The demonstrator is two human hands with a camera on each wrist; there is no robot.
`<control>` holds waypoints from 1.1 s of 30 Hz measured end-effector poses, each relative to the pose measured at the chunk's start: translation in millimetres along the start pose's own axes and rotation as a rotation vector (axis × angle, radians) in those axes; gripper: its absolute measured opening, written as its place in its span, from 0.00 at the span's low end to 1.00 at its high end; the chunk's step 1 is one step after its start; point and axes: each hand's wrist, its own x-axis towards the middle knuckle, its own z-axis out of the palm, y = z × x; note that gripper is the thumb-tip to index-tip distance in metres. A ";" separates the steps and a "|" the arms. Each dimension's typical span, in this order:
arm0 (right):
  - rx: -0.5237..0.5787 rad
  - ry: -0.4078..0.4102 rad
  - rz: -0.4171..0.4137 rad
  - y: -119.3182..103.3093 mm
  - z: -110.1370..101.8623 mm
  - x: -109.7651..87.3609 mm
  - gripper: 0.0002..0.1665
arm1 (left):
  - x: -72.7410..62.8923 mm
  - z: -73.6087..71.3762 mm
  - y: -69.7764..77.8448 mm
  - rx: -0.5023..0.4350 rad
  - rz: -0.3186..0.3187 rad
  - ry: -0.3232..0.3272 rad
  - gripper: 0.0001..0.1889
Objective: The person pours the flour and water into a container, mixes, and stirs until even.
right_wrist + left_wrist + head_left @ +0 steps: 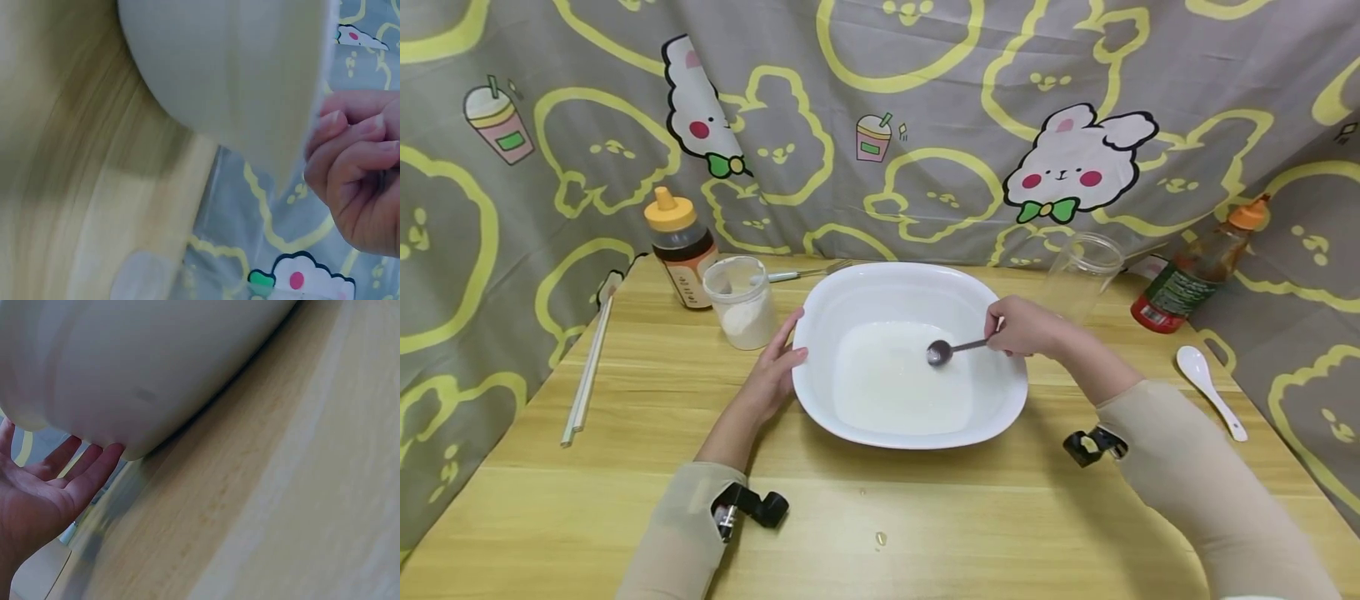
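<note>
A white oval basin (910,275) stands on the table with thin milky liquid (891,383) in it. At its left side my left hand (773,371) holds the basin, thumb on the rim; the left wrist view shows the other fingers (94,478) against its outer wall. Over the basin's right rim, my right hand (1026,325) pinches the handle of a small dark metal spoon (938,352). The spoon's bowl is tilted over the liquid, and whether it touches the surface is hard to tell. In the right wrist view, the basin wall hides the spoon.
A jar of white powder (745,312), a yellow-capped squeeze bottle (685,258) and a fork (797,274) stand or lie behind left. Chopsticks (587,367) lie left. To the right are a clear jar (1078,275), a sauce bottle (1195,271) and a white spoon (1212,392).
</note>
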 end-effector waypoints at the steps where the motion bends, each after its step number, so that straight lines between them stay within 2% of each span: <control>1: 0.015 0.024 0.010 -1.0 2.1 4.8 0.02 | 0.1 -0.3 -0.1 0.002 -0.001 -0.001 0.34; 8: 0.201 0.118 -0.018 -12.2 29.9 33.1 0.05 | 0.5 -0.1 -0.5 0.013 -0.008 0.002 0.34; 14: 0.335 0.088 -0.030 -29.8 58.1 46.3 0.04 | 0.7 -0.1 -0.5 0.008 -0.004 0.006 0.34; 19: 0.361 0.000 -0.032 -43.8 70.3 45.6 0.05 | 0.3 -0.3 -1.4 -0.001 0.011 0.001 0.34; 23: 0.352 -0.104 -0.059 -48.6 71.7 35.2 0.05 | -0.1 -1.6 -1.9 0.001 0.016 -0.009 0.34; 29: 0.291 -0.286 -0.157 -38.9 63.2 6.9 0.03 | -0.5 -1.4 -0.9 0.013 0.013 -0.004 0.35; 33: 0.239 -0.331 -0.211 -25.5 49.6 -9.8 0.03 | -0.6 -1.4 -1.4 0.011 0.007 0.000 0.34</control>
